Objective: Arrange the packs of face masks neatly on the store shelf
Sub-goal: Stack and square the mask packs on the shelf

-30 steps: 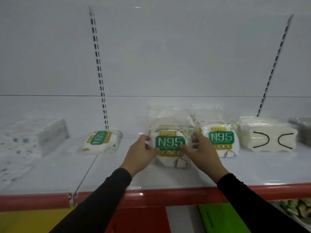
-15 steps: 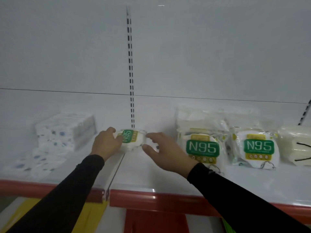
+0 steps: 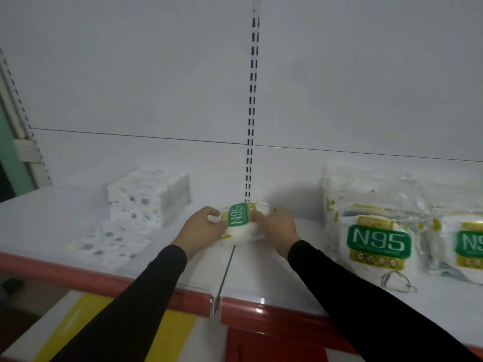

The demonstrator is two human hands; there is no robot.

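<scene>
right over the seam between the two shelf boards, both hands have a single n95 pack (image 3: 241,222) pinned between them. left hand (image 3: 202,230) has its fingers curled round the pack's left end, right hand (image 3: 277,227) curls round the right end, so it's a proper two-sided hold, not just a nudge. the pack's label reads sideways, so it looks turned about a quarter from how the others face. my guess is that's the whole point of the two-handed grip: a soft, puffy bag like that is easier to turn and square up with a hand on each end than with one.

over on the right, well apart from the held one, the row of n95 packs (image 3: 376,231) stands with labels facing the near edge, and another n95 pack (image 3: 467,246) sits just beside it, cut off by the frame. so the stray probably belongs over there.

to the left there's a stack of patterned white packs (image 3: 147,197) at the far side, with a loose patterned pack (image 3: 109,244) lying flat nearer the red shelf lip (image 3: 274,308). can't tell if those are masks too. looks like the job's partway done, left side still messy.
</scene>
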